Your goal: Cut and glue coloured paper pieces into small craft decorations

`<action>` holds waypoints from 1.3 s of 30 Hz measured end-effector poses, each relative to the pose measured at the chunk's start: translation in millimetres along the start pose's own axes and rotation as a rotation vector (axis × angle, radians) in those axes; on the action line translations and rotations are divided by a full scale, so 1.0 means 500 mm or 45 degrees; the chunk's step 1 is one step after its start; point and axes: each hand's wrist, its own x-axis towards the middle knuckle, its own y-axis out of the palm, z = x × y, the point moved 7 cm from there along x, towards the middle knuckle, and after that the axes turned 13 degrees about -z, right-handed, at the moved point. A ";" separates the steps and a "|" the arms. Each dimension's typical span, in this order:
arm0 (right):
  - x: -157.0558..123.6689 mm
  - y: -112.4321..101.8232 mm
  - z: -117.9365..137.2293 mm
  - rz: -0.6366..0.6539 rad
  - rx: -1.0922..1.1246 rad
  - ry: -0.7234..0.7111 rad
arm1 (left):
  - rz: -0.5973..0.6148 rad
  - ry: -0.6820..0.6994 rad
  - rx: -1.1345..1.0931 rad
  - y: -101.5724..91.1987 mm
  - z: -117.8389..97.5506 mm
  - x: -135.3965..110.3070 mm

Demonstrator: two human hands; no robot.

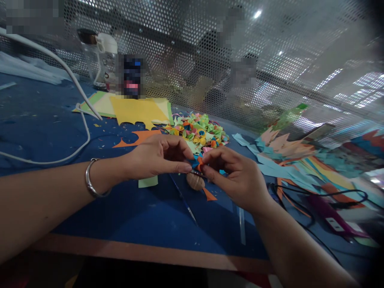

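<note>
My left hand point(162, 156), with a silver bangle on the wrist, is closed in a pinch at the left side of a small blue and orange paper piece point(198, 161). From the other side, my right hand point(235, 172) pinches the orange part of it between thumb and fingers. A thin dark rod point(196, 173) runs between my thumbs, just below the paper; which hand grips it I cannot tell. Beneath my hands lie a roundish beige object point(195, 182), an orange paper scrap point(210, 195) and a slim blue stick point(184, 200).
Behind my hands is a heap of small curled colored papers point(201, 130). Cut yellow sheets point(141, 110) and orange paper point(141, 138) lie left of it. A white cable point(69, 72) crosses the left side. Bottles point(108, 60) stand behind. A purple power strip point(330, 218) and paper strips lie right.
</note>
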 end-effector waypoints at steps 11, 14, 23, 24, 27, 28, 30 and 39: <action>0.001 0.001 0.003 -0.014 -0.007 -0.040 | 0.008 -0.026 -0.077 -0.004 -0.002 0.005; 0.002 0.000 0.006 -0.029 -0.024 -0.065 | -0.003 -0.042 -0.076 -0.003 0.001 0.004; -0.001 0.000 0.008 -0.022 -0.002 -0.056 | -0.014 -0.085 -0.068 -0.002 -0.001 0.005; -0.001 0.001 0.008 -0.017 -0.003 -0.056 | -0.014 -0.082 -0.064 -0.002 -0.001 0.005; -0.001 0.003 0.006 -0.002 -0.020 -0.074 | -0.010 -0.087 -0.055 -0.001 0.001 0.003; -0.002 0.003 0.005 0.000 -0.024 -0.081 | -0.011 -0.085 -0.053 0.000 0.002 0.002; -0.002 0.004 0.004 0.005 -0.024 -0.088 | -0.006 -0.078 -0.050 0.002 0.002 -0.001; -0.003 0.009 0.005 0.024 -0.020 -0.110 | -0.023 -0.081 0.078 0.006 0.000 -0.005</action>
